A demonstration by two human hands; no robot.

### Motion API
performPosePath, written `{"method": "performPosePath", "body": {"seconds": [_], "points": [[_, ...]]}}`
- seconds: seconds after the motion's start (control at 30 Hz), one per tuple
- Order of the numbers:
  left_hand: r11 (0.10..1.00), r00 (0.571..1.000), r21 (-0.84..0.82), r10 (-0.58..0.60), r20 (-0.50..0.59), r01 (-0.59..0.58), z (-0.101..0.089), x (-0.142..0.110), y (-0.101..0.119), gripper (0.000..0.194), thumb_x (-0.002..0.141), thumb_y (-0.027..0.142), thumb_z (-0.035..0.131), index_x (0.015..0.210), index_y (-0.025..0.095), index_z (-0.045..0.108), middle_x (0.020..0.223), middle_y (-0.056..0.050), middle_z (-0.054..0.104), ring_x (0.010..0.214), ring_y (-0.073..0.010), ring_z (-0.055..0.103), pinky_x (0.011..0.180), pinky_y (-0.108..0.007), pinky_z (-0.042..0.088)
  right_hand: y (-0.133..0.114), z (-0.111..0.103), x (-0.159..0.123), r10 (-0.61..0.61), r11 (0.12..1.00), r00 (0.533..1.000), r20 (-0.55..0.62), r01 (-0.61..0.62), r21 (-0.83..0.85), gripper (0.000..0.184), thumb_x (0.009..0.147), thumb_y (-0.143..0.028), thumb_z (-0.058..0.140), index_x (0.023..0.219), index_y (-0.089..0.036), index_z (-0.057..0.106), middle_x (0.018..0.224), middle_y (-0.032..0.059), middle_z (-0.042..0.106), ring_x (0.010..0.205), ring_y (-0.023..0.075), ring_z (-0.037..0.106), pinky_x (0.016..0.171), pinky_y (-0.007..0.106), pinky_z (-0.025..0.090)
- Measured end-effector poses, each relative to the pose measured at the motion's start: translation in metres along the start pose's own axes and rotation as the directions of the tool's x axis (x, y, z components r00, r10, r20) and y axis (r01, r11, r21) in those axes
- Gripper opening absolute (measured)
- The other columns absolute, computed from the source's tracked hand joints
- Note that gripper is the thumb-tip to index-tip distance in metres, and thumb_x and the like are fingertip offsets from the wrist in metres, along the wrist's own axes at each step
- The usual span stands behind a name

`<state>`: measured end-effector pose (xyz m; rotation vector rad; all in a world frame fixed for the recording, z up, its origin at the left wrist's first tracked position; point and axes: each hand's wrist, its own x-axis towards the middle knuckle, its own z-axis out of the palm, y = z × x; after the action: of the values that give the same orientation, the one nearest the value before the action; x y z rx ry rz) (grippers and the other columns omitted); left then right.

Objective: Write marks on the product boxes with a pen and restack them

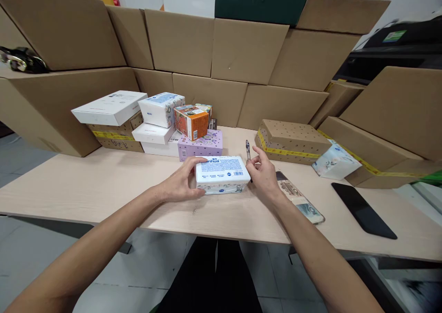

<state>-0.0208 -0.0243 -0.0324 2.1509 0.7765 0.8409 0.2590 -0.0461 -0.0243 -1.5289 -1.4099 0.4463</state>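
"Tissue pack [223,175]: where does it lie, and how is it held?"

"On the table [207,216], printed face up, in front of the person. The left hand [177,182] clamps its left end, thumb at the near side, fingers at the far edge."

"And the right hand [264,172]?"

"Its fingers close on a pen [247,148] beside the pack's right end; whether they also touch the wrapper cannot be told. The step, as judged, is steadying the pack; any lift would call for gentle support of its soft sides."

"What surrounds them?"

"Right: a black phone [364,210] and a yellow-taped carton [293,140]. Left rear: a purple box [203,145], with an orange box [191,122] above it. Behind: cardboard panels [248,50]. Below: grey floor tiles [138,262]."
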Motion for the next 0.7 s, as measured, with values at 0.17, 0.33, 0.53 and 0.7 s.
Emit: {"method": "performPosePath", "body": {"seconds": [0.17, 0.33, 0.53, 0.7], "points": [[0.95, 0.979, -0.237, -0.201, 0.027, 0.202, -0.004, 0.001, 0.012, 0.077, 0.069, 0.029, 0.076, 0.135, 0.025, 0.038, 0.123, -0.01, 0.058, 0.111, -0.0269, 0.06, 0.094, -0.046, 0.051, 0.003, 0.001, 0.001, -0.013, 1.0, 1.0, -0.02, 0.013, 0.004, 0.061, 0.082, -0.031, 0.053, 0.141, -0.014, 0.05, 0.077, -0.0016, 0.057, 0.063, 0.0146, 0.057, 0.066, 0.031, 0.044], [0.868, 0.947, -0.397, -0.32, 0.012, 0.298, -0.007, 0.004, 0.014, 0.068, 0.07, 0.043, 0.074, 0.129, 0.022, 0.045, 0.111, -0.007, 0.061, 0.098, -0.0245, 0.061, 0.078, -0.036, 0.051, 0.005, 0.002, 0.002, -0.023, 1.0, 0.999, -0.035, 0.023, 0.011, 0.061, 0.081, -0.03, 0.054, 0.14, -0.015, 0.051, 0.076, -0.0022, 0.057, 0.059, 0.0137, 0.056, 0.064, 0.03, 0.045], [0.819, 0.92, -0.464, -0.391, -0.021, 0.338, -0.004, 0.007, 0.003, 0.05, 0.082, 0.052, 0.063, 0.119, 0.022, 0.052, 0.096, -0.003, 0.062, 0.078, -0.0179, 0.059, 0.064, -0.03, 0.049, 0.005, 0.002, 0.001, 0.011, 0.998, 1.0, -0.002, -0.011, 0.054, 0.063, 0.081, -0.029, 0.054, 0.142, -0.016, 0.048, 0.076, -0.0032, 0.057, 0.059, 0.0138, 0.058, 0.063, 0.03, 0.046], [0.785, 0.909, -0.488, -0.416, 0.04, 0.381, -0.005, 0.008, -0.001, 0.053, 0.086, 0.058, 0.057, 0.126, 0.025, 0.049, 0.094, -0.003, 0.06, 0.07, -0.0153, 0.059, 0.052, -0.025, 0.05, 0.0, 0.003, 0.0, 0.115, 0.963, 0.993, 0.01, -0.113, 0.245, 0.063, 0.078, -0.026, 0.06, 0.14, -0.019, 0.048, 0.074, -0.0061, 0.056, 0.056, 0.0116, 0.057, 0.06, 0.028, 0.047]]}}
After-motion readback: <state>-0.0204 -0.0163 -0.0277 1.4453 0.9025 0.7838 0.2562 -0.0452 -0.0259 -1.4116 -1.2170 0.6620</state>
